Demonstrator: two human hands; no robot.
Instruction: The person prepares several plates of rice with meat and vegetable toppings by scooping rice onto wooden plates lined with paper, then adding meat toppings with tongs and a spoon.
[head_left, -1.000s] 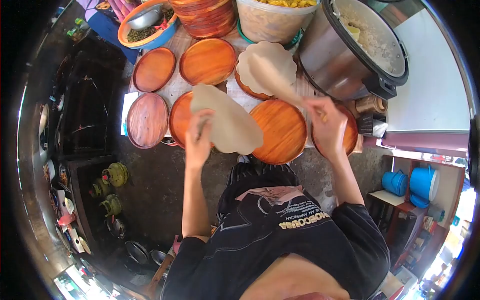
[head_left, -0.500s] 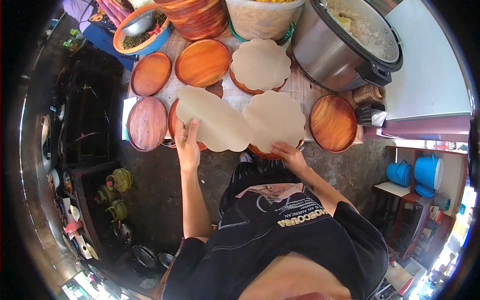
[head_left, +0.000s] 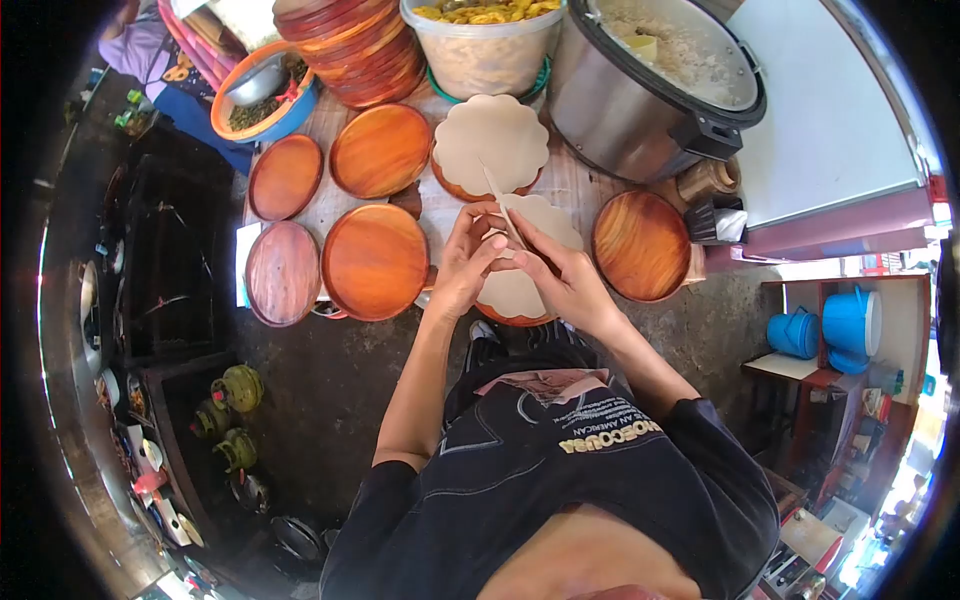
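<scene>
My left hand (head_left: 470, 258) and my right hand (head_left: 568, 282) meet above the near middle plate, both pinching scalloped brown paper liners (head_left: 494, 192) turned nearly edge-on to me. Below the hands, another scalloped paper liner (head_left: 512, 296) lies on a wooden plate (head_left: 522, 321), of which only the rim shows. Just behind, a further scalloped liner (head_left: 490, 142) covers most of a second wooden plate (head_left: 455, 187). Left of my hands sits a bare round wooden plate (head_left: 375, 262), and to their right a bare wooden plate (head_left: 642, 246).
More bare wooden plates (head_left: 380, 152) stand on the table's left. Along the back are a bowl of greens (head_left: 262, 117), a stack of wooden plates (head_left: 350, 50), a tub of yellow food (head_left: 485, 50) and a large rice cooker (head_left: 640, 100). A person (head_left: 150, 60) is at the upper left.
My left hand has moved right with the paper, leaving the left plate bare. My right hand has risen from the plate's rim to the paper, which has turned from flat to edge-on.
</scene>
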